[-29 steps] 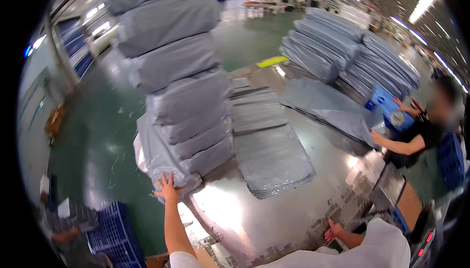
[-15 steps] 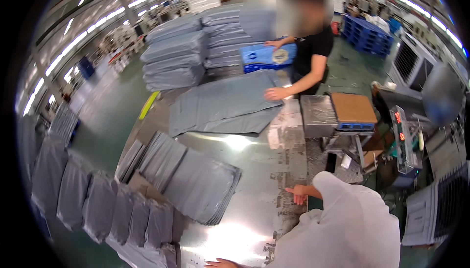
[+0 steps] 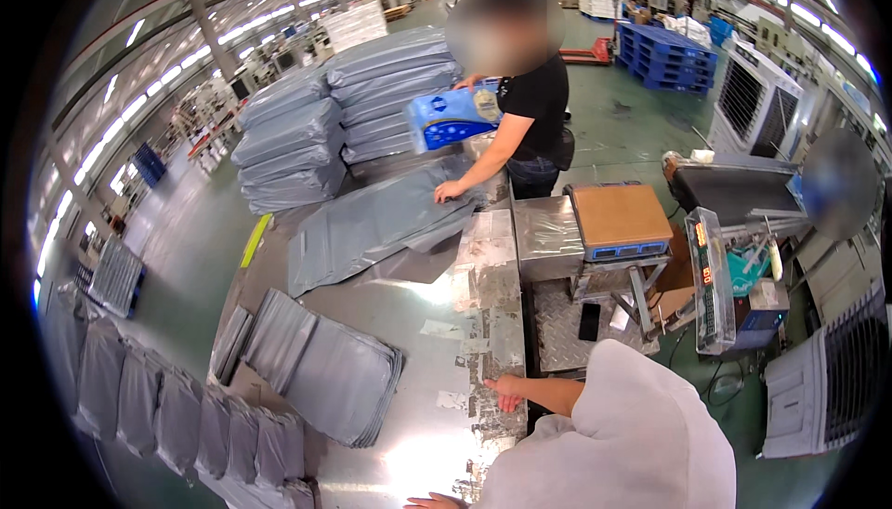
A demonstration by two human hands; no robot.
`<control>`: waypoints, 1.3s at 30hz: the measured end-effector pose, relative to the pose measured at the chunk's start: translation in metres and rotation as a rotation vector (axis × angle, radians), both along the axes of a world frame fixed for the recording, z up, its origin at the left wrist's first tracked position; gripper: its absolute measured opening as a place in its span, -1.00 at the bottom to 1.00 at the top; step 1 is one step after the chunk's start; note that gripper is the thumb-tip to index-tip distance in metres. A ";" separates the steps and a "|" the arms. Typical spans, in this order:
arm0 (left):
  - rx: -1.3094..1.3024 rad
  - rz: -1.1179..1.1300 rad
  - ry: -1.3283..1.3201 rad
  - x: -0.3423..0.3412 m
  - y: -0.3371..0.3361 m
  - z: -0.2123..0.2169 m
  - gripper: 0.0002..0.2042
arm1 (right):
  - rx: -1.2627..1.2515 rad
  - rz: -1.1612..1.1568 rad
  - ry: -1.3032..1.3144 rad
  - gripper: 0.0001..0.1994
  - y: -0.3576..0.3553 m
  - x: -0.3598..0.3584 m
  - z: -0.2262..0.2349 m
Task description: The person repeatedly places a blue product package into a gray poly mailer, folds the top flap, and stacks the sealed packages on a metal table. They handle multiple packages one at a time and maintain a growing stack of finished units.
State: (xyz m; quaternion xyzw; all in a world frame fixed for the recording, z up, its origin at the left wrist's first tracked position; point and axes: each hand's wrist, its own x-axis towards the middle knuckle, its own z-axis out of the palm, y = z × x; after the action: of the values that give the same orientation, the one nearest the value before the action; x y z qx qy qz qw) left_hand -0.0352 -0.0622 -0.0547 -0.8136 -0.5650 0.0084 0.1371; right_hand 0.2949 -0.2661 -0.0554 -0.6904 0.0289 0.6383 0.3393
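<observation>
My right hand (image 3: 506, 393) comes out of a white sleeve and rests on the worn, tape-marked edge of the metal table (image 3: 432, 379). Its fingers are apart and it holds nothing. At the lower edge of the picture my left hand (image 3: 435, 502) lies on the same table, fingers stretched out; most of it is cut off. A neat stack of grey plastic bags (image 3: 339, 374) lies left of my hands. Farther up the table are loose flat grey bags (image 3: 372, 221), with a co-worker's hand (image 3: 452, 191) on them. That co-worker's other arm holds a blue printed package (image 3: 451, 118).
Big wrapped grey bundles (image 3: 288, 142) are piled at the table's far end. More grey bundles (image 3: 181, 407) stand along its left side. Right of the table are a scale with a brown top (image 3: 618, 221), a phone (image 3: 589, 321), a conveyor (image 3: 739, 191) and an air cooler (image 3: 827, 388).
My view has shifted, so the table appears farther left. The co-worker has lifted and tilted the blue package and pulled at the loose grey bags. My hands stay on the table.
</observation>
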 end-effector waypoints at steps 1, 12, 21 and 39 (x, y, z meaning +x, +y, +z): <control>0.033 0.009 0.099 -0.001 0.002 -0.006 -0.46 | 0.013 0.006 0.002 -0.09 0.001 -0.001 0.001; 0.313 -0.118 -0.037 -0.003 0.009 -0.010 -0.51 | 0.293 -0.246 -0.332 -0.38 -0.035 -0.049 0.001; 0.061 -0.316 -0.111 0.035 -0.011 0.014 -0.45 | 0.067 -0.075 -0.291 -0.39 -0.128 -0.067 -0.031; 0.173 -0.339 -0.177 0.042 -0.007 -0.005 -0.44 | -0.419 -0.385 -0.829 -0.68 -0.280 -0.079 -0.070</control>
State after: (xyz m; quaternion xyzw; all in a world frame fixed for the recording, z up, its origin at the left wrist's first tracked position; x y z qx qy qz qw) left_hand 0.0069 -0.0696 -0.0592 -0.8798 -0.4283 -0.1350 0.1559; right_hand 0.2163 -0.5459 -0.1256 -0.9213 0.1460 0.2164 0.2882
